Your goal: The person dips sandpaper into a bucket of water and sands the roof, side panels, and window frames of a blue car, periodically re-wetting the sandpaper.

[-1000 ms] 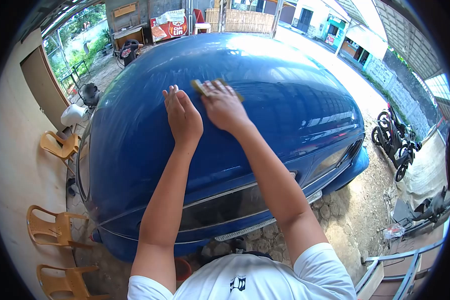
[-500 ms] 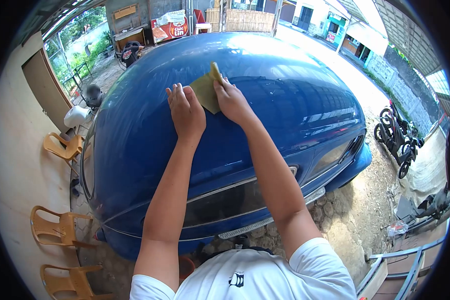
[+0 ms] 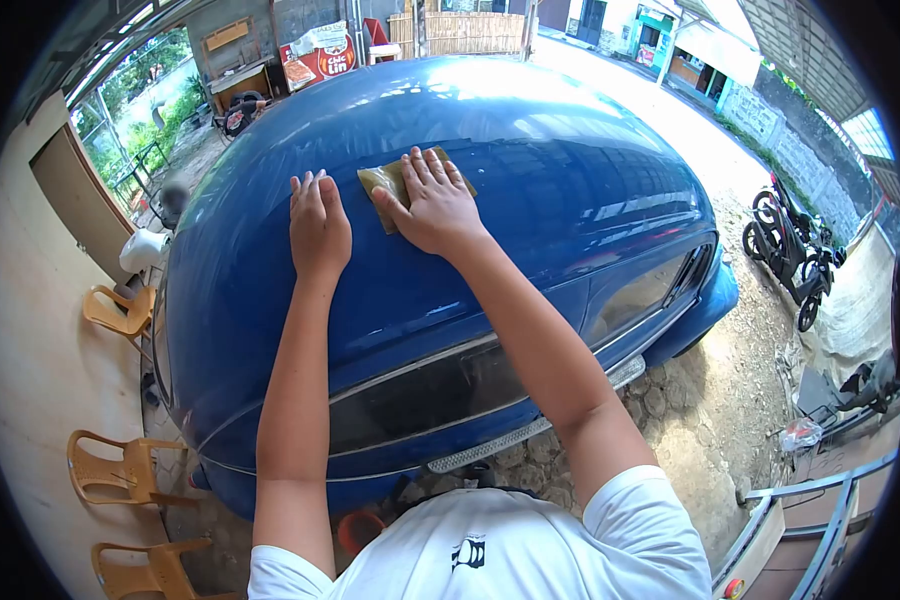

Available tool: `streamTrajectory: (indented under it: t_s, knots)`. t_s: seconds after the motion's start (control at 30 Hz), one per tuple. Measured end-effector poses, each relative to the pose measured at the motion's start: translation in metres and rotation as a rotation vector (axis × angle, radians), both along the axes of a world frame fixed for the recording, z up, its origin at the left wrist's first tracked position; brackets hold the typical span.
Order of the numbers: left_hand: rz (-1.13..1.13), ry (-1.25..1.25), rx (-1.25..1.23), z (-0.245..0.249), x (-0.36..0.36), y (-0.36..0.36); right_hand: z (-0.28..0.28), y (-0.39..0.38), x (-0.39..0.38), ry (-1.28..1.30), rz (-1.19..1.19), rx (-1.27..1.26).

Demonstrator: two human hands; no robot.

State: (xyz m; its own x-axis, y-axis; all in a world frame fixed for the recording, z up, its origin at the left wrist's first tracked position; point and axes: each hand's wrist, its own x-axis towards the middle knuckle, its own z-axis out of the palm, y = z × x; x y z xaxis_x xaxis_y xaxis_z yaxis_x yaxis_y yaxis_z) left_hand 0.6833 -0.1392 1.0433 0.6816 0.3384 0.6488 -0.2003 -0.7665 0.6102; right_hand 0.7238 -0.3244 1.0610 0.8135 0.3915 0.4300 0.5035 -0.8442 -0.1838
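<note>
The rounded blue roof of a car (image 3: 530,230) fills the middle of the view. My right hand (image 3: 435,205) lies flat with fingers spread on a yellow-brown sheet (image 3: 382,182), pressing it against the roof. The sheet's edges show to the left of the hand and beyond its fingertips. To the left of the sheet, my left hand (image 3: 321,225) is over the roof with its fingers extended and nothing in it. Whether its palm touches the paint I cannot tell.
Yellow plastic chairs (image 3: 120,470) stand along the left wall. Motorcycles (image 3: 790,250) are parked at the right. Metal frames (image 3: 820,500) lie at the lower right. A reddish bucket (image 3: 360,530) is near my body. Another person (image 3: 238,118) is beyond the car's far left side.
My right hand has gone from gripping the sheet's raised edge to lying flat on it, and the sheet is now flat. Both hands appear further left, as does the car.
</note>
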Motion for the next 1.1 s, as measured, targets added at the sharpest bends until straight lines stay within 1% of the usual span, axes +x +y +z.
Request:
streamTrajectory:
  t_s: [0.1, 0.2, 0.3, 0.33, 0.4, 0.43, 0.5, 0.57, 0.6, 0.7, 0.77, 0.83, 0.87, 0.9, 0.97, 1.03, 1.1]
  knots:
    - [0.033, 0.023, 0.252, 0.003, -0.003, -0.009, -0.004, -0.039, 0.037, -0.026, -0.020, 0.009]
    - [0.034, 0.114, 0.404, 0.004, -0.006, -0.041, 0.009, -0.087, 0.059, 0.014, -0.086, -0.012]
    - [-0.107, 0.070, 0.524, 0.002, -0.008, -0.081, 0.009, -0.130, 0.091, 0.031, -0.190, 0.015]
    - [-0.096, 0.072, 0.498, 0.002, -0.006, -0.091, 0.016, -0.135, 0.088, 0.072, -0.188, 0.078]
    - [-0.077, 0.079, 0.441, 0.000, 0.000, -0.108, 0.021, -0.107, 0.076, 0.015, -0.361, -0.012]
    - [-0.021, 0.097, 0.429, -0.001, 0.003, -0.111, 0.017, -0.095, 0.071, -0.007, -0.454, -0.052]
    - [0.089, 0.121, 0.406, 0.001, 0.013, -0.120, 0.016, -0.099, 0.077, -0.008, -0.333, 0.030]
    - [0.097, 0.113, 0.422, 0.003, 0.023, -0.129, 0.009, -0.118, 0.086, -0.001, -0.221, 0.080]
    - [0.095, 0.112, 0.427, 0.004, 0.027, -0.137, 0.008, -0.132, 0.093, 0.004, -0.205, 0.052]
    - [-0.010, 0.088, 0.500, 0.010, 0.040, -0.176, 0.012, -0.201, 0.113, 0.046, -0.357, 0.080]
    - [-0.055, 0.155, 0.598, 0.009, 0.054, -0.203, 0.000, -0.273, 0.141, 0.035, -0.441, 0.086]
    - [-0.113, 0.221, 0.703, 0.018, 0.059, -0.226, -0.001, -0.331, 0.155, 0.075, -0.445, 0.156]
    - [-0.029, 0.305, 0.739, 0.022, 0.059, -0.234, -0.005, -0.342, 0.162, 0.071, -0.462, 0.179]
    - [-0.014, 0.295, 0.754, 0.023, 0.059, -0.238, -0.003, -0.342, 0.162, 0.044, -0.462, 0.169]
    - [0.019, 0.284, 0.793, 0.023, 0.055, -0.239, -0.001, -0.312, 0.149, 0.000, -0.458, 0.156]
    - [-0.001, 0.290, 0.770, 0.021, 0.057, -0.236, -0.008, -0.265, 0.128, -0.100, -0.213, 0.067]
    - [-0.014, 0.279, 0.742, 0.018, 0.058, -0.233, -0.010, -0.234, 0.090, -0.132, 0.008, 0.060]
